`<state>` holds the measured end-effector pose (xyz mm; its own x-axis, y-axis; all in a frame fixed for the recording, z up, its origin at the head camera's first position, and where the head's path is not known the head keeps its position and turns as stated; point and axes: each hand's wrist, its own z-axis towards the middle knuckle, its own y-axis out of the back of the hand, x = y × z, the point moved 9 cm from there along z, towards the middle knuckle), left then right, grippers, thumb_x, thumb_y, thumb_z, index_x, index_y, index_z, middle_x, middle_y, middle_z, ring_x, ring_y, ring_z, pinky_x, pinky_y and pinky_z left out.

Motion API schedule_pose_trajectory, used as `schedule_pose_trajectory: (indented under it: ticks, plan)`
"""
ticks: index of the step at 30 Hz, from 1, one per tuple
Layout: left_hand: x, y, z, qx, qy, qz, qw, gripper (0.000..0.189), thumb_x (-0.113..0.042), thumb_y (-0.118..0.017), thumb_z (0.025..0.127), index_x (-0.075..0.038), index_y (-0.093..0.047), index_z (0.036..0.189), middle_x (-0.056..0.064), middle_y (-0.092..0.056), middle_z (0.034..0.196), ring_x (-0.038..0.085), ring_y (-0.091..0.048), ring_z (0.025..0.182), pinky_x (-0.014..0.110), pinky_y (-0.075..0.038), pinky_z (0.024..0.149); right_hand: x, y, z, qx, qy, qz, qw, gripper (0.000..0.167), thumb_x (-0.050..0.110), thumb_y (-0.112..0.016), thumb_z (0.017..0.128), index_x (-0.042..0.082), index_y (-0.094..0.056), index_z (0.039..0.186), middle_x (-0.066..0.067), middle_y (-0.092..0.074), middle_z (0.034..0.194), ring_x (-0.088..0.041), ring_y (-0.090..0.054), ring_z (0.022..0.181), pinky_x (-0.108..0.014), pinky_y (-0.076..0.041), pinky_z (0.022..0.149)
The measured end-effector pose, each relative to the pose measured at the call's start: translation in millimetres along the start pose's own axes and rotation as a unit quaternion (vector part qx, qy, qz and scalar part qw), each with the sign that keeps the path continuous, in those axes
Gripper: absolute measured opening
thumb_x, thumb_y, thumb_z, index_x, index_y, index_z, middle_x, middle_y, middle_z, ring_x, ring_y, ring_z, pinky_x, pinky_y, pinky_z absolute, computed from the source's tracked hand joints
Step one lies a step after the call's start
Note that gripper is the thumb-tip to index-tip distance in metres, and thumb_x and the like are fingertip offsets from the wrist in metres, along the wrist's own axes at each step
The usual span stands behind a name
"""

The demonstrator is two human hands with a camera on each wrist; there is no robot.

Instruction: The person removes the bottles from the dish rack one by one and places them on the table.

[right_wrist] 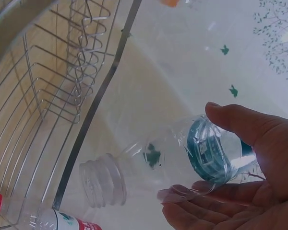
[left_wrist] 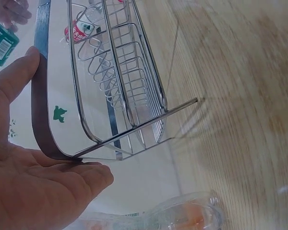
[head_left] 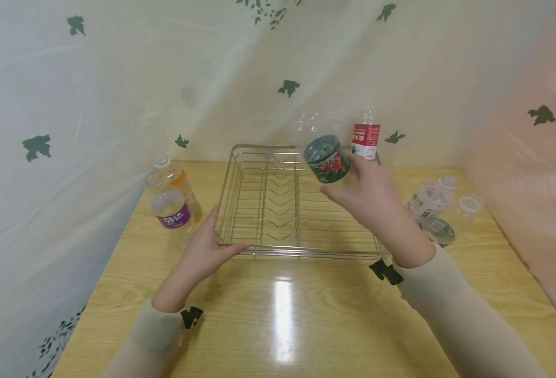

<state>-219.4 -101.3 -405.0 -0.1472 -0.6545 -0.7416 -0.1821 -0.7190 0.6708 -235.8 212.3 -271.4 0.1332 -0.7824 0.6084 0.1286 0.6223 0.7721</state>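
My right hand (head_left: 369, 191) grips a clear plastic bottle (head_left: 331, 164) with a green label bearing a red pattern, above the right part of a wire dish rack (head_left: 296, 247). In the right wrist view, its uncapped neck points left, with thumb and fingers on opposite sides of the label. My left hand (head_left: 205, 247) touches the rack's front left corner, thumb along the front rail and fingers at the left side. In the left wrist view, that corner lies between thumb and fingers. A red-labelled bottle (head_left: 365, 140) stands upright at the rack's back right corner.
Left of the rack stand a purple-labelled bottle (head_left: 172, 209) and an orange-labelled bottle (head_left: 178, 181). On the right are a white-labelled bottle (head_left: 424, 202), a green-labelled bottle (head_left: 437, 231) and a clear bottle (head_left: 470, 207). A pale patterned curtain (head_left: 188, 79) hangs behind the wooden table (head_left: 240, 325).
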Motion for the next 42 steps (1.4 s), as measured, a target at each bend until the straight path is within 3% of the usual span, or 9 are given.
schedule_pose_trajectory:
  ticks: [4, 10, 20, 24, 27, 31, 38, 42]
  plan:
    - [-2.7, 1.2, 0.8, -0.005, -0.005, -0.008, 0.9999, 0.123, -0.054, -0.082, 0.081, -0.001, -0.007, 0.162, 0.026, -0.017, 0.163, 0.047, -0.022, 0.146, 0.06, -0.022, 0.117, 5.9, -0.9, -12.2, 0.001, 0.027, -0.013, 0.9995, 0.068, 0.041, -0.086, 0.082, 0.014, -0.059, 0.137, -0.006, -0.066, 0.123, -0.032, -0.058, 0.113, -0.06, -0.047, 0.097]
    - [-5.2, 2.6, 0.4, -0.007, -0.006, -0.001, 1.0, 0.123, -0.054, -0.082, 0.082, 0.001, -0.006, 0.161, 0.027, -0.015, 0.163, 0.048, -0.02, 0.146, 0.06, -0.021, 0.117, 9.2, -2.2, -28.8, 0.014, 0.037, -0.027, 0.9988, 0.074, 0.037, -0.087, 0.082, 0.006, -0.055, 0.141, -0.013, -0.063, 0.13, -0.037, -0.056, 0.123, -0.06, -0.045, 0.102]
    - [-19.7, 6.1, 0.0, -0.027, -0.045, -0.011, 0.9986, 0.117, -0.045, -0.086, 0.081, -0.004, -0.013, 0.162, 0.024, -0.023, 0.162, 0.046, -0.027, 0.145, 0.06, -0.024, 0.116, 15.9, -2.5, -45.7, 0.021, 0.062, -0.056, 0.9963, 0.08, 0.031, -0.089, 0.08, 0.0, -0.051, 0.144, -0.021, -0.055, 0.141, -0.043, -0.048, 0.132, -0.063, -0.041, 0.106]
    - [-29.4, 7.8, -1.4, -0.027, -0.048, -0.011, 0.9984, 0.121, -0.045, -0.087, 0.08, -0.009, -0.007, 0.164, 0.019, -0.015, 0.166, 0.042, -0.021, 0.148, 0.06, -0.022, 0.117, 18.8, -2.0, -52.1, 0.017, 0.079, -0.065, 0.9946, 0.081, 0.03, -0.09, 0.079, 0.0, -0.052, 0.144, -0.022, -0.054, 0.142, -0.043, -0.048, 0.131, -0.064, -0.041, 0.105]
    - [-41.2, 9.8, -3.9, -0.023, -0.053, 0.009, 0.9983, 0.125, -0.05, -0.085, 0.08, -0.01, -0.002, 0.164, 0.014, -0.002, 0.168, 0.038, -0.011, 0.151, 0.06, -0.017, 0.118, 20.2, -1.4, -56.2, 0.013, 0.088, -0.067, 0.9938, 0.08, 0.028, -0.09, 0.078, 0.0, -0.053, 0.143, -0.023, -0.055, 0.139, -0.044, -0.051, 0.127, -0.064, -0.044, 0.102]
    - [-67.7, 16.9, -9.0, -0.028, -0.085, 0.032, 0.9954, 0.125, -0.051, -0.086, 0.078, -0.013, -0.004, 0.164, 0.008, -0.001, 0.168, 0.034, -0.009, 0.152, 0.061, -0.018, 0.118, 20.7, -1.9, -62.0, 0.02, 0.085, -0.07, 0.9937, 0.081, 0.027, -0.09, 0.078, 0.001, -0.052, 0.144, -0.023, -0.054, 0.139, -0.045, -0.052, 0.125, -0.064, -0.047, 0.099]
    - [-116.9, 27.2, -24.1, -0.028, -0.156, 0.067, 0.9851, 0.125, -0.057, -0.087, 0.074, -0.01, -0.014, 0.164, 0.007, -0.012, 0.168, 0.027, -0.011, 0.152, 0.054, -0.02, 0.12, 27.0, -4.8, -76.6, 0.017, 0.105, -0.092, 0.99, 0.079, 0.023, -0.092, 0.076, 0.001, -0.054, 0.142, -0.02, -0.058, 0.132, -0.042, -0.058, 0.117, -0.059, -0.054, 0.091]
    - [-134.2, 27.9, -32.1, -0.029, -0.182, 0.09, 0.9788, 0.123, -0.056, -0.089, 0.072, -0.006, -0.02, 0.162, 0.012, -0.02, 0.166, 0.03, -0.018, 0.151, 0.052, -0.023, 0.12, 32.6, -9.9, -86.4, 0.018, 0.136, -0.103, 0.9852, 0.078, 0.019, -0.092, 0.075, -0.002, -0.055, 0.14, -0.021, -0.06, 0.128, -0.041, -0.057, 0.115, -0.057, -0.053, 0.092]
